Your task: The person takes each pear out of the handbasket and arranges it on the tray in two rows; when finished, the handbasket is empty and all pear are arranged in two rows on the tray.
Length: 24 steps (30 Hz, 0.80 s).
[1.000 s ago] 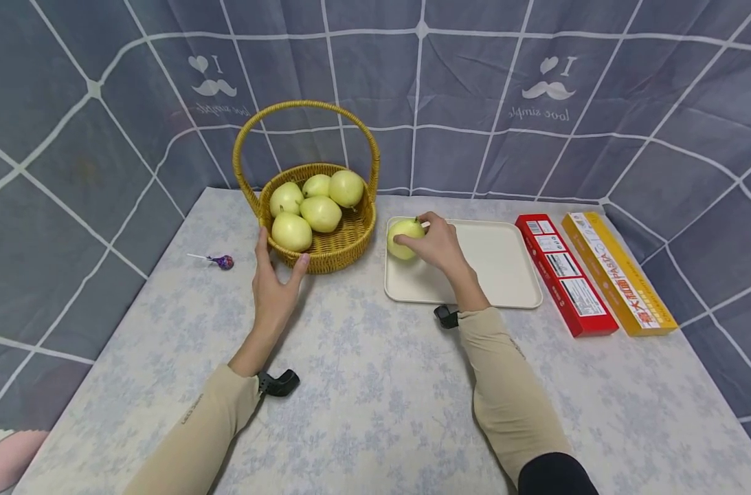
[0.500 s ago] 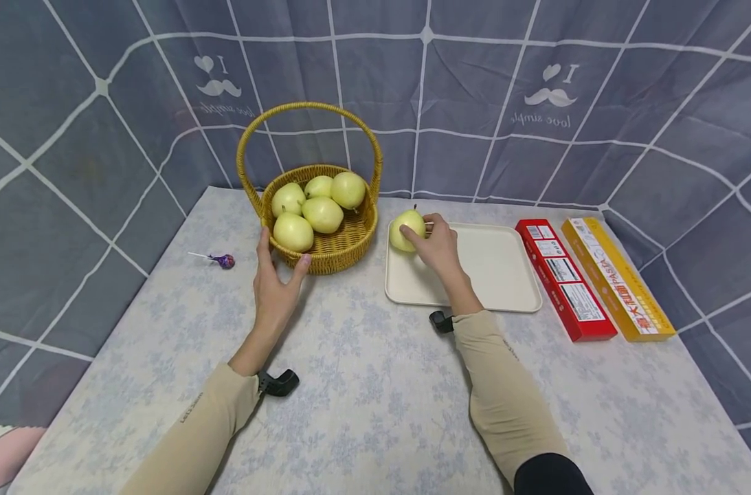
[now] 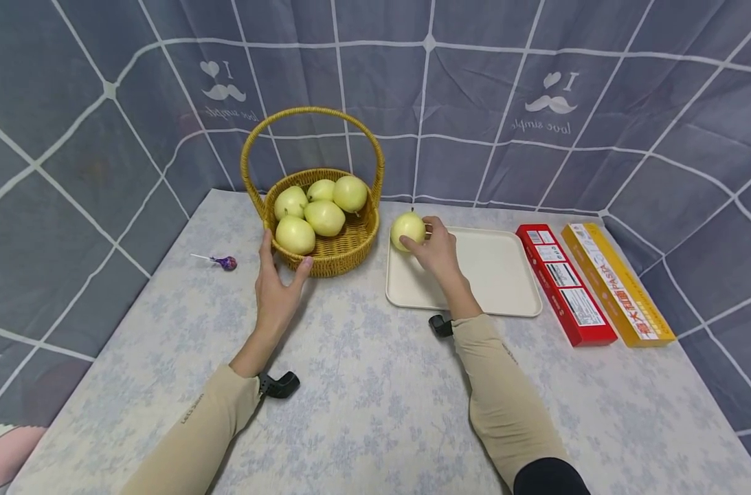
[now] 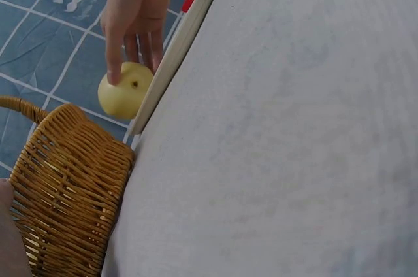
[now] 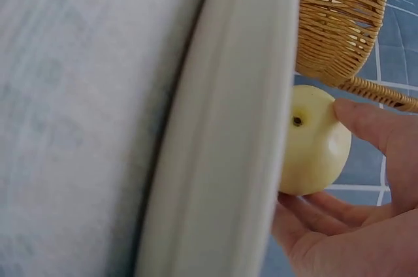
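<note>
A yellow-green pear (image 3: 407,231) is gripped between the thumb and fingers of my right hand (image 3: 439,249), at the left back corner of the cream tray (image 3: 486,275). Its stem points up in the head view. Seen from the right wrist, the tray's rim (image 5: 215,133) hides part of the pear (image 5: 317,143), so I cannot tell whether it rests on the tray. My left hand (image 3: 276,292) touches the front left side of a wicker basket (image 3: 341,260), thumb and index finger spread along its wall. Several pears (image 3: 324,218) lie in the basket.
A red box (image 3: 567,285) and a yellow pasta box (image 3: 619,285) lie right of the tray. A lollipop (image 3: 228,263) lies left of the basket, whose tall handle (image 3: 313,110) arches over it. A grey-blue curtain (image 3: 474,103) hangs behind the table.
The pear has tipped from stem toward the right hand to stem up, and has shifted slightly toward the tray's back edge. The left hand stays at the basket. The head view has shifted slightly.
</note>
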Tool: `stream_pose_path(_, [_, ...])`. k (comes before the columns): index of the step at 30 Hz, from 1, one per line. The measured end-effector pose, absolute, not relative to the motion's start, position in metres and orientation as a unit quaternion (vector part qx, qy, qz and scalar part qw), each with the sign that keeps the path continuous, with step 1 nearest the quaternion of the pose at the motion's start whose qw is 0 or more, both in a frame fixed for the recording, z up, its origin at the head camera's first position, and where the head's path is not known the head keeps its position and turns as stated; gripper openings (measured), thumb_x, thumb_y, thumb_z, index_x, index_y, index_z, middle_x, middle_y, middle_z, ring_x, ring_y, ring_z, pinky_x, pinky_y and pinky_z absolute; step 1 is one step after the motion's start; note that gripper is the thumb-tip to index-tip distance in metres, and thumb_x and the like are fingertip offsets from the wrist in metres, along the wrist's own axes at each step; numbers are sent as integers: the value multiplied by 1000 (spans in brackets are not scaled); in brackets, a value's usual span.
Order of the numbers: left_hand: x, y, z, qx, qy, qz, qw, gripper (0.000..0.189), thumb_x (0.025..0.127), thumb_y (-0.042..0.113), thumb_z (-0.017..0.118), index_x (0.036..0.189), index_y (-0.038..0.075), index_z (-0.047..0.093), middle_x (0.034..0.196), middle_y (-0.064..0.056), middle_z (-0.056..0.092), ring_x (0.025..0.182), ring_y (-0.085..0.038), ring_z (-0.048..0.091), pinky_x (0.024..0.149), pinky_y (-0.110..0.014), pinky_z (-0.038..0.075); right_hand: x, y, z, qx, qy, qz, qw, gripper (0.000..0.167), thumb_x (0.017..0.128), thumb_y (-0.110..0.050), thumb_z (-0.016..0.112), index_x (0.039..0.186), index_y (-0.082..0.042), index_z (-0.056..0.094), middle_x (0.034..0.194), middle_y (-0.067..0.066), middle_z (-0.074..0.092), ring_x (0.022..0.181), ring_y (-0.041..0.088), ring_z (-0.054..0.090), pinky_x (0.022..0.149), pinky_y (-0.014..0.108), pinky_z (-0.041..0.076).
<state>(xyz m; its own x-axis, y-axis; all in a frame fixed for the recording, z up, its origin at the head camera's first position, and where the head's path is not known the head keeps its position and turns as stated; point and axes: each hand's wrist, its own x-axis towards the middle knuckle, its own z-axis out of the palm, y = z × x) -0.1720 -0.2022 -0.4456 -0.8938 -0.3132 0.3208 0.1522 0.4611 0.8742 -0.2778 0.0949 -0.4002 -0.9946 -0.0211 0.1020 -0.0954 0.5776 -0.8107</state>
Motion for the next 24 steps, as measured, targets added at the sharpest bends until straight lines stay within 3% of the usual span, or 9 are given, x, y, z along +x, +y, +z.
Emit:
stream_pose_path(6, [-170,-201,-446,49,-823,-520,224,93,101,46,71,171,31,11,176,-2,19,160,-33,26,129,-58,25,-278,97,-402,27,-896,442,44,74,93,-33,81,151,-1,48,146,23,61,133,39,58,113,49,47])
stream_pose_path(14, [-172,-202,-447,46,-823,-519,225,92,101,45,70,171,32,11,176,-1,18,161,-32,25,129,-58,25,-277,97,-401,12,-905,424,37,85,89,-33,85,155,-2,43,153,23,55,144,47,43,119,55,39])
stream_pose_path(24, [-172,-202,-446,46,-823,-520,225,93,101,46,70,171,31,11,176,-1,19,160,-32,26,129,-56,25,-277,99,-400,8,-902,429,43,92,86,-27,87,159,-3,37,154,22,55,143,44,46,120,55,38])
